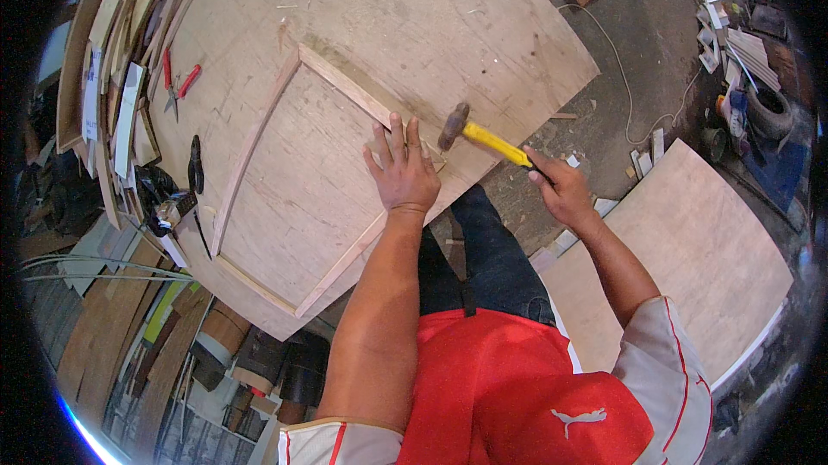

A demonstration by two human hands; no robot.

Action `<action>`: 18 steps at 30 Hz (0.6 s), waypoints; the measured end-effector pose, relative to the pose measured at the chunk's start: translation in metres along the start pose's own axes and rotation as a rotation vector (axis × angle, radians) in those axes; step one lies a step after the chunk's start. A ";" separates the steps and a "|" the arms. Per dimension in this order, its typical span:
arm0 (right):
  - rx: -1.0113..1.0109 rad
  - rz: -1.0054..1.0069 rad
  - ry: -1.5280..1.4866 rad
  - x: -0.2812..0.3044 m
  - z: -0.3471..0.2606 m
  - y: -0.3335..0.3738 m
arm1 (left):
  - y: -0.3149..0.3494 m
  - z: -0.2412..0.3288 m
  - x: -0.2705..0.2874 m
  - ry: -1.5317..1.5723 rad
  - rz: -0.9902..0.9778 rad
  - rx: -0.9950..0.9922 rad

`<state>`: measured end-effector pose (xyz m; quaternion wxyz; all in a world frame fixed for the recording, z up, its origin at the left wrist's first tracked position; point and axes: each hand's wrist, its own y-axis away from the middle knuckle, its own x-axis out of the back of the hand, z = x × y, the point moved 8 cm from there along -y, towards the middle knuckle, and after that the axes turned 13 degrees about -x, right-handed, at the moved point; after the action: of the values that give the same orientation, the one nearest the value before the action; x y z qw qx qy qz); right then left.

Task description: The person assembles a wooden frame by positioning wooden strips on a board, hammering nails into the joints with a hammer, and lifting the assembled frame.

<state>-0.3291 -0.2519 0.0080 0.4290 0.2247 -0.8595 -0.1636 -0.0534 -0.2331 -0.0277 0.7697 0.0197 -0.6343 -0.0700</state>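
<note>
A rectangular frame of thin wooden strips lies on a large plywood sheet in front of me. My left hand rests over the frame's right end, near its far right corner. Its fingers are spread, with the tips against the far strip. In my right hand is a hammer with a yellow and black handle, gripped near the handle's end. The dark hammer head is just right of my left fingertips, above the corner. Whether it touches the wood I cannot tell. No nail can be made out.
Red-handled pliers and a black-handled tool lie at the sheet's left side, beside stacked wood offcuts. Another plywood board is at my right. A thin cord crosses the floor near a scrap pile.
</note>
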 end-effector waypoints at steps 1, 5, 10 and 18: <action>-0.054 0.013 -0.040 0.002 0.002 0.000 | 0.001 0.000 0.001 -0.005 0.018 -0.004; -0.124 -0.088 0.093 -0.004 -0.003 0.006 | 0.000 0.000 -0.001 -0.005 0.004 0.003; -0.098 0.007 -0.008 0.002 -0.005 0.012 | 0.000 0.002 0.000 -0.009 0.022 -0.013; -0.136 0.045 0.052 -0.004 -0.002 0.022 | 0.001 -0.001 -0.002 -0.011 0.014 -0.004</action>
<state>-0.3311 -0.2312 0.0165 0.4692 0.1796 -0.8397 -0.2059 -0.0529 -0.2322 -0.0300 0.7666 0.0133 -0.6385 -0.0661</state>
